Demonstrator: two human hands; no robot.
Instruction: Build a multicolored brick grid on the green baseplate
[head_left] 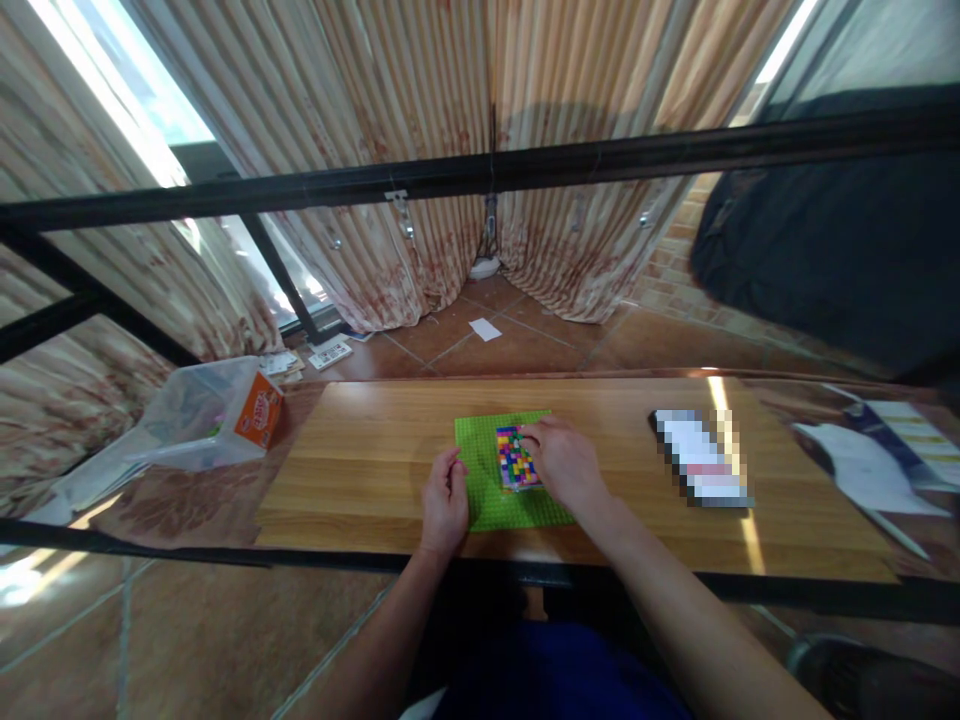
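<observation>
A green studded baseplate (480, 512) lies on the wooden board in front of me. On its middle sits a block of small multicoloured toy bricks (517, 462), packed close together. My right hand (568, 462) reaches over from the right, its fingertips pinched together at the block's upper right part. Whatever is between those fingertips is too small or hidden to make out. My left hand (448, 500) rests at the baseplate's left edge, fingers curled in and thumb close to them. I cannot see whether it holds anything.
A phone (701, 460), its screen blurred out, lies on the wooden board (360, 460) to the right. Left of the board stands a clear plastic bin (202, 410) with an orange label. Papers (874, 470) lie at far right. A black metal bar (585, 165) crosses beyond the board.
</observation>
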